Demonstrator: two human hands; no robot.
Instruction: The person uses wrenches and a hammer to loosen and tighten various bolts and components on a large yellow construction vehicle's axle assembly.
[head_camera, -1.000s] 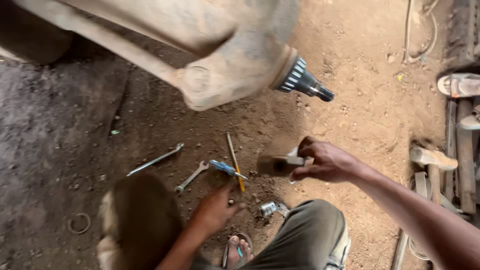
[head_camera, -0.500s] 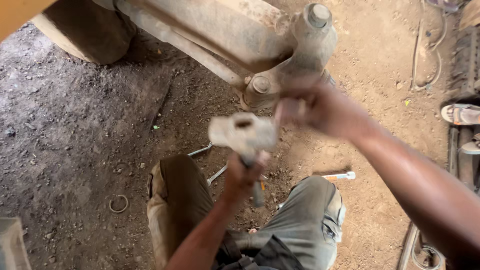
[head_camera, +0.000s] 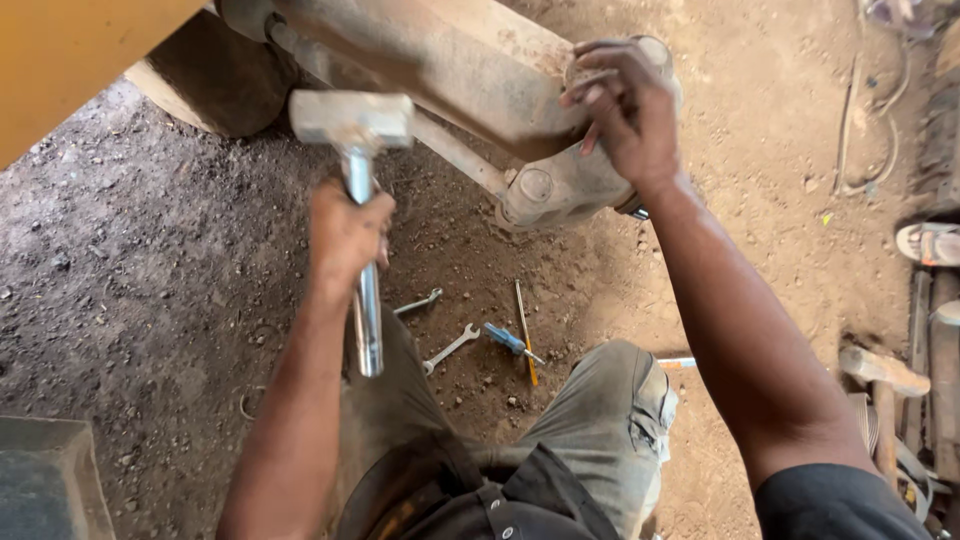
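My left hand (head_camera: 347, 232) grips the shiny metal handle of a steel hammer (head_camera: 352, 120), whose block head is raised near a dusty axle beam (head_camera: 470, 70) that crosses the top of the view. My right hand (head_camera: 625, 110) rests on the round knuckle end (head_camera: 560, 190) of that beam, fingers curled over its top. I am crouched, with my knees in grey trousers (head_camera: 600, 420) below.
On the dirt between my knees lie two spanners (head_camera: 450, 348), a blue-handled screwdriver (head_camera: 508, 342) and a thin yellow-tipped rod (head_camera: 524, 330). A wooden-handled hammer (head_camera: 880, 372) and a sandal (head_camera: 925, 243) lie at the right. A dark tyre (head_camera: 215, 95) stands at upper left.
The hammer went from my right hand on the ground into my left hand and is now raised. My right hand has moved up onto the knuckle of the beam.
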